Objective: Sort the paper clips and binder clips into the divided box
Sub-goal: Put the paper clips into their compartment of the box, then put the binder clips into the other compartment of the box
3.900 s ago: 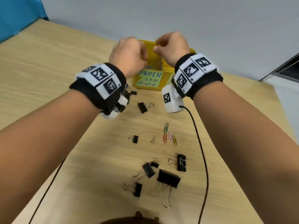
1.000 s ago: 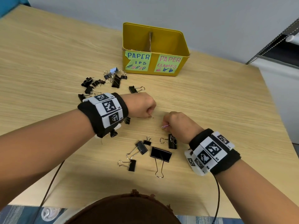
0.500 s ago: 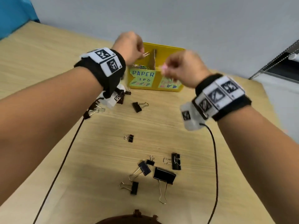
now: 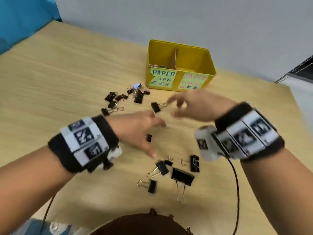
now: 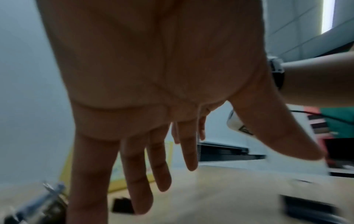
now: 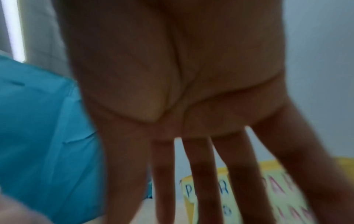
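The yellow divided box [image 4: 179, 83] stands at the back of the wooden table, with several paper clips [image 4: 158, 66] in its left compartment; it shows blurred past my fingers as the box [image 6: 281, 195]. My left hand [image 4: 144, 133] hovers above the table centre, fingers spread and empty, over a small black binder clip [image 4: 149, 137], seen as the clip [image 5: 122, 205]. My right hand [image 4: 191, 106] is blurred, fingers spread, empty, near a lone binder clip [image 4: 155, 107]. Several black binder clips [image 4: 182, 178] lie close to me. Another cluster of binder clips [image 4: 125, 99] lies left of the box.
A black cable [image 4: 237, 192] runs from my right wrist across the table's near right. A second cable [image 4: 47, 212] hangs at the near left edge. A grey wall stands behind the box, and blue fabric [image 4: 22, 19] sits at the far left.
Both hands have come back from over the box towards the table centre. The paper clips they pinched are gone from them, and the fingers are now spread.
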A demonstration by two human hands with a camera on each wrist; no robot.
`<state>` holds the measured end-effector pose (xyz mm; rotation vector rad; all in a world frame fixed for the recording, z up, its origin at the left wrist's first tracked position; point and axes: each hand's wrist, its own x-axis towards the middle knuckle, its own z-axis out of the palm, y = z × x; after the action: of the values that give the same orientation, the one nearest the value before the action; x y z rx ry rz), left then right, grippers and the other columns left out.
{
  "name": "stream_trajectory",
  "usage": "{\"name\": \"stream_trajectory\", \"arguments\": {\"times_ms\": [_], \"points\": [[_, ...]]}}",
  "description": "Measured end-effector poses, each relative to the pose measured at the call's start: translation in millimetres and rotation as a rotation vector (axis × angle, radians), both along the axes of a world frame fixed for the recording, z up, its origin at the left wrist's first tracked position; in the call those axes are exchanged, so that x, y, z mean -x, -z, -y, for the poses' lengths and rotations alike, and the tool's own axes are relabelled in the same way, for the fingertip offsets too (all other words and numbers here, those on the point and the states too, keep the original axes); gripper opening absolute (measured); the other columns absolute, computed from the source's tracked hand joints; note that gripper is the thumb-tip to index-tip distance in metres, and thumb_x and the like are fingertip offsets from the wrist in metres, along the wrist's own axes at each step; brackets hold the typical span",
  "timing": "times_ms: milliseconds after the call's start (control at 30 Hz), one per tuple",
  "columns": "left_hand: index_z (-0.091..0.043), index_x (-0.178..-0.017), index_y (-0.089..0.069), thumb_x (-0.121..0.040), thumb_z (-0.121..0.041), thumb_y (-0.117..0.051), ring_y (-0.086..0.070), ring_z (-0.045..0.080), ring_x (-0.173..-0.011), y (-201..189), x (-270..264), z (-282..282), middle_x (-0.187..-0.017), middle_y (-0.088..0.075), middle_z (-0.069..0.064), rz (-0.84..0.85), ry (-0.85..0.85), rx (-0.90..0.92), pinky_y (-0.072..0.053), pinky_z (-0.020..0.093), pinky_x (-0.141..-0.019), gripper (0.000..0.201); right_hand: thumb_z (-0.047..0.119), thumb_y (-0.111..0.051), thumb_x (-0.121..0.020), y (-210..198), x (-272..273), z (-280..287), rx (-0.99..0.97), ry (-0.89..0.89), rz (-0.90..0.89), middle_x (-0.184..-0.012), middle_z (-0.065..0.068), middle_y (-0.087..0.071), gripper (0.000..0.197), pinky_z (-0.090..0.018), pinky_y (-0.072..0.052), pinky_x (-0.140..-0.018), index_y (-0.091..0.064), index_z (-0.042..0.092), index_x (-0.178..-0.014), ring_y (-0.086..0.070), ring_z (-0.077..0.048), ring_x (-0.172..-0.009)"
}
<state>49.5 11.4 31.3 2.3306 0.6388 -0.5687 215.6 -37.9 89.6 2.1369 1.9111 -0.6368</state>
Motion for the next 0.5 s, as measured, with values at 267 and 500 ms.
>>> {"name": "stream_trajectory", "arguments": {"times_ms": [267, 500], "points": [[-0.029, -0.146, -0.014, -0.060, -0.045, -0.079, -0.024, 0.024, -0.128, 34.4, -7.8, 84.8, -0.142, -0.019, 0.005, -0.065, 0.326, -0.262, -0.040, 0.038, -0.103, 0.108, 0.053, -0.077, -0.060, 58.2, 28.4, 114.0, 0.444, 0.130, 0.056, -0.151, 0.001, -0.016, 0.110, -0.045, -0.044, -0.102, -0.011, 0.036, -0.147, -0.035, -0.030, -0.132], [-0.019, -0.129, -0.044, -0.079, -0.011, -0.066, -0.050, 0.017, -0.093, 35.5, -21.0, 74.9, -0.118, -0.049, 0.005, 0.068, 0.117, -0.156, -0.051, 0.028, -0.079, 0.056, 0.028, -0.074, -0.073, 89.0, 27.4, 124.2, 0.034, 0.273, -0.103, -0.126, -0.006, -0.039, 0.061, -0.041, -0.046, -0.099, -0.045, 0.025, -0.126, -0.046, -0.029, -0.114]]}}
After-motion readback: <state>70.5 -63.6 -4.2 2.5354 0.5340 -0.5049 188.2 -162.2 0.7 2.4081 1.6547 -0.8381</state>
